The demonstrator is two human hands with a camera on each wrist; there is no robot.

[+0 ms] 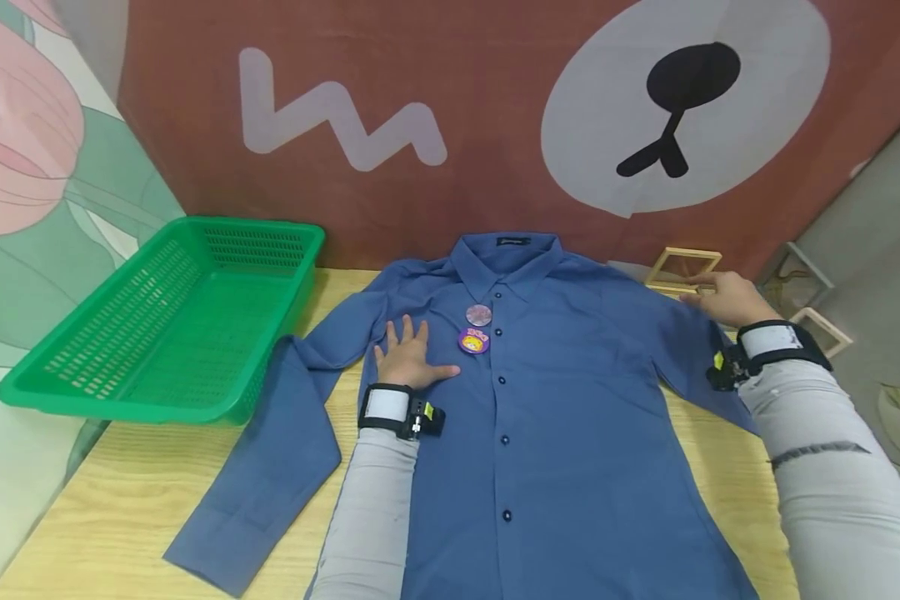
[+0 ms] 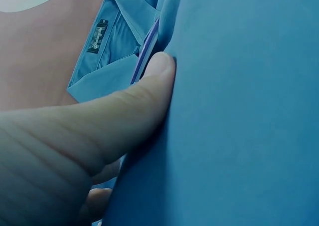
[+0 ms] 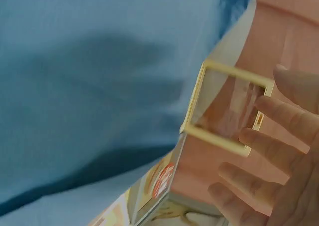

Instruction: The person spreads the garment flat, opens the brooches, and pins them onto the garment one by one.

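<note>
A blue button-up shirt lies front side up, collar toward the back wall. My left hand rests on its chest, fingers spread flat and thumb pointing toward the buttons. Just past the thumb, a pink round badge and a purple badge with a yellow figure sit on the shirt front; one badge shows edge-on in the left wrist view. My right hand hovers over the shirt's other sleeve, fingers extended. Its fingertips overlap a small light-wood frame with a clear pane in the right wrist view.
A green plastic basket stands at the left on the wooden table, overlapping the bent sleeve. Behind is a brown wall with a cartoon face. Another wooden-edged frame and a grey-edged frame are at the right.
</note>
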